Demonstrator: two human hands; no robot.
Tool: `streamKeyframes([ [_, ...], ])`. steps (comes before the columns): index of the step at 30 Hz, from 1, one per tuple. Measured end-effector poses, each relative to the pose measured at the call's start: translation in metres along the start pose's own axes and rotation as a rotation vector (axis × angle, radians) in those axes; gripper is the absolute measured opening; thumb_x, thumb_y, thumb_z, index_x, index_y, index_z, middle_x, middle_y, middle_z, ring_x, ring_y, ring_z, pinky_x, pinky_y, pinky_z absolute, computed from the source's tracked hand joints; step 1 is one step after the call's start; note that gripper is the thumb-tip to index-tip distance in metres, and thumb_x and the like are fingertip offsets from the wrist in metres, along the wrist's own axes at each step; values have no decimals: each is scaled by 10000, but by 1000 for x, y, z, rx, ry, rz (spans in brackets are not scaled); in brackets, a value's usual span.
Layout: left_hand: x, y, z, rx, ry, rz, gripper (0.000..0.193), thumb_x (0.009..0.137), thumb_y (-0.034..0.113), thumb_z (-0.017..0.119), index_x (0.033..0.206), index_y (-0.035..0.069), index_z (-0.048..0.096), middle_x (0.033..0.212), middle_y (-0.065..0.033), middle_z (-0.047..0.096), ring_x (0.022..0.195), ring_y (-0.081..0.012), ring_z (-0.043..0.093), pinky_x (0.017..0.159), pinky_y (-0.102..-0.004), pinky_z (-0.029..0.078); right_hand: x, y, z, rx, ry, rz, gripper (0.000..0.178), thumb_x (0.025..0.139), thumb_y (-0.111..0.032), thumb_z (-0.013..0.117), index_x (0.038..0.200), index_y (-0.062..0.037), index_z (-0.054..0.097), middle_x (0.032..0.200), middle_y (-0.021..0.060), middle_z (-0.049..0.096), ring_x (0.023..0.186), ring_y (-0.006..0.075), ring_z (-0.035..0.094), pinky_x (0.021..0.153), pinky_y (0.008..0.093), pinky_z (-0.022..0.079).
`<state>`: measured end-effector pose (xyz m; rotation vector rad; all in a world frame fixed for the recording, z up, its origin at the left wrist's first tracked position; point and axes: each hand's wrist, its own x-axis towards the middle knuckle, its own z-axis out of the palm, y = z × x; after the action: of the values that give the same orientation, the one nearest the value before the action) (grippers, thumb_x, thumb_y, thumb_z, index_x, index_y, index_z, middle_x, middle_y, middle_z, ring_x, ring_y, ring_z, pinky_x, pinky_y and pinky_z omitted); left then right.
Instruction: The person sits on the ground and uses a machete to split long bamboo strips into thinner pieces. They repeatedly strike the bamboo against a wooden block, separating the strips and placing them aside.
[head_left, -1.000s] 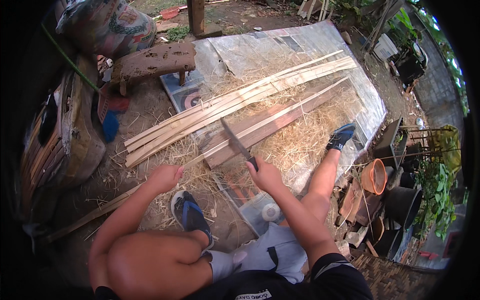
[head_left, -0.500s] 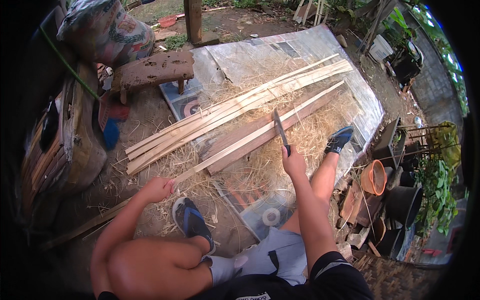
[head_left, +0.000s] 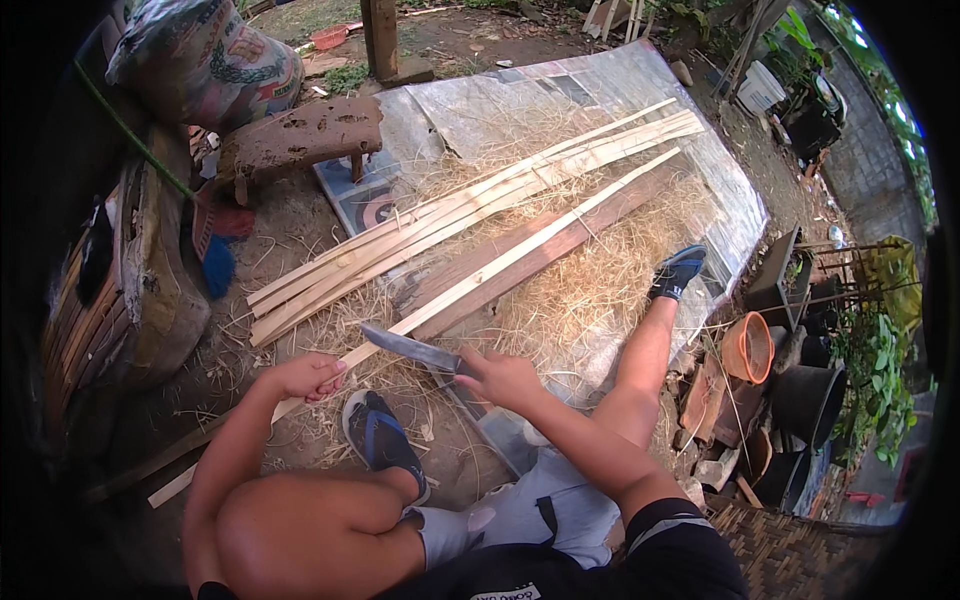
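My left hand [head_left: 310, 377] is closed around the near part of a long pale wooden strip [head_left: 490, 268], whose tail end sticks out behind my wrist. The strip slants away to the far right, lying along a dark brown board [head_left: 540, 262]. My right hand [head_left: 497, 379] grips the dark handle of a large knife [head_left: 412, 347]. Its broad blade points left, with the tip over the strip just beyond my left hand. Whether the edge touches the wood I cannot tell. Beyond the board lies a bundle of similar pale strips [head_left: 430, 232].
Curly shavings [head_left: 575, 310] cover much of the flattened sheet [head_left: 735, 215] on the ground. A low brown bench [head_left: 300, 137] stands at the far left by a stuffed sack [head_left: 215, 65]. Several pots, including an orange one [head_left: 748, 348], line the right side. My sandalled feet flank the board.
The knife has come back from the middle of the strip toward my left hand, and its blade has swung to point left. The strip's tail now shows further behind my left wrist.
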<state>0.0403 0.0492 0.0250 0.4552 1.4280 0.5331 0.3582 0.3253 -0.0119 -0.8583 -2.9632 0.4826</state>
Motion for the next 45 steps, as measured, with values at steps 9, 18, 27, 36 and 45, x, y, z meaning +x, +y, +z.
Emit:
streamKeyframes([
  [9,-7,5,-5,94,81,17,382,1100,430,460,1010,82,588,679,39,492,550,-70,440,489,-233,381,-3,6,-11,52,-34,87,456,1011,-549,524,1240,-160,593,792,184,718,730,397,718,617,504,558],
  [18,-14,-14,-19,53,104,19,348,1091,405,498,1049,83,623,772,-21,657,564,-64,521,508,-234,425,11,66,2,47,3,286,485,989,-597,538,1312,-238,587,859,162,712,740,395,722,635,493,569],
  [27,-20,-49,-47,49,62,-47,325,1080,362,531,1055,56,639,889,-88,735,671,-140,666,630,-283,535,14,139,-26,38,140,655,487,1040,-508,472,1249,-74,541,876,283,718,849,483,705,744,577,543],
  [36,35,-5,10,375,369,262,346,1030,377,609,1001,49,713,855,-67,744,715,-186,699,670,-350,552,15,91,-7,180,85,649,506,1048,-512,449,1293,-73,511,898,285,715,855,480,705,749,569,544],
  [45,26,-3,61,1057,915,553,345,991,357,630,769,92,642,692,-164,661,650,-394,665,599,-509,521,-3,10,-33,84,-4,176,441,1010,-516,541,1243,-144,580,733,180,712,675,416,709,604,544,555],
])
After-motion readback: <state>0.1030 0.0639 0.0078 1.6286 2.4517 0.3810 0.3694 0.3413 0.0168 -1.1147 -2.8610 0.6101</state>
